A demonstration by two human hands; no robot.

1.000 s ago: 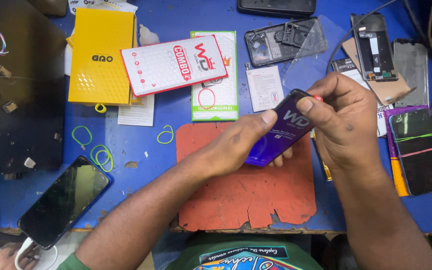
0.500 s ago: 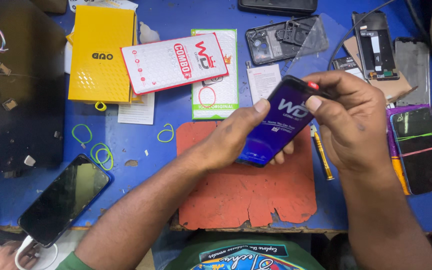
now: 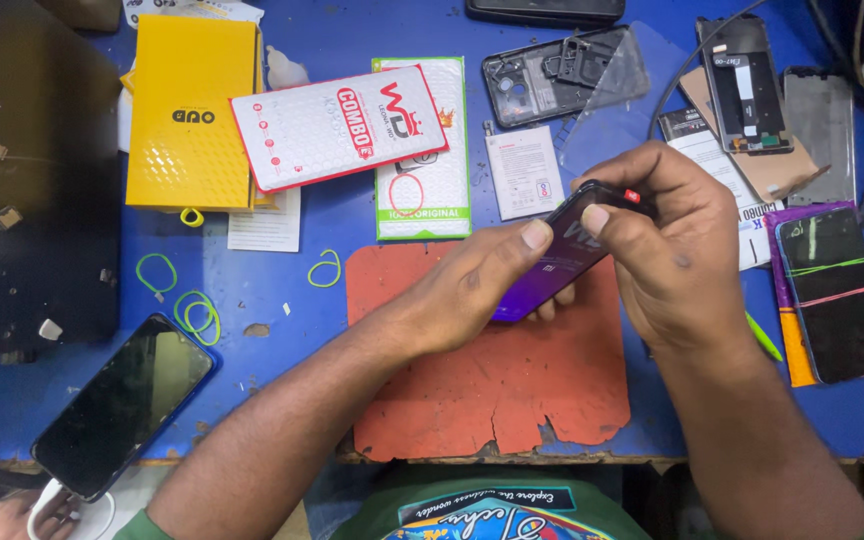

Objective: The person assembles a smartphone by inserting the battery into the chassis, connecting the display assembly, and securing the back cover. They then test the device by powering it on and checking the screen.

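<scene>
Both hands, left (image 3: 452,295) and right (image 3: 667,250), gripping the purple phone (image 3: 552,262) tight above the orange mat (image 3: 492,380), right fingertips pinching its top edge, back still on.

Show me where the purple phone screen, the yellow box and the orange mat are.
purple phone screen (image 3: 542,275): head view, on its glossy face between both hands.
yellow box (image 3: 192,110): head view, middle of its lid.
orange mat (image 3: 492,385): head view, bare part below the hands.
</scene>
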